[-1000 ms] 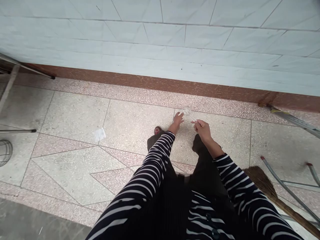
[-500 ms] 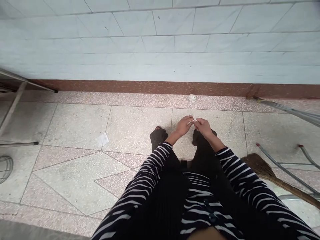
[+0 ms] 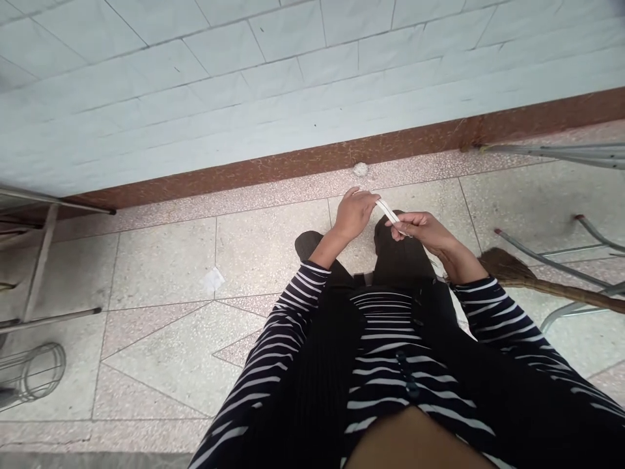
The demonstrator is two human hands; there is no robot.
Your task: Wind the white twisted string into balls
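A narrow white strip [image 3: 387,210] with a dark line along it stretches between my hands, above my knees. My left hand [image 3: 352,213] pinches its upper left end between thumb and fingers. The lower right end is in my right hand [image 3: 424,232], held between thumb and bent fingers. Part of that end is hidden by the fingers. What the strip is made of is too small to tell.
Ahead is a tiled wall with a brown base, a round white object [image 3: 360,169] on the floor beside it. White paper [image 3: 213,279] lies to the left, near a metal frame [image 3: 41,260] and wire basket [image 3: 45,371]. A broom [image 3: 510,268] and metal legs [image 3: 537,254] are right.
My hands have moved apart, the right one rightward and the left one up and left. More of the white strip shows between them. The view has tilted.
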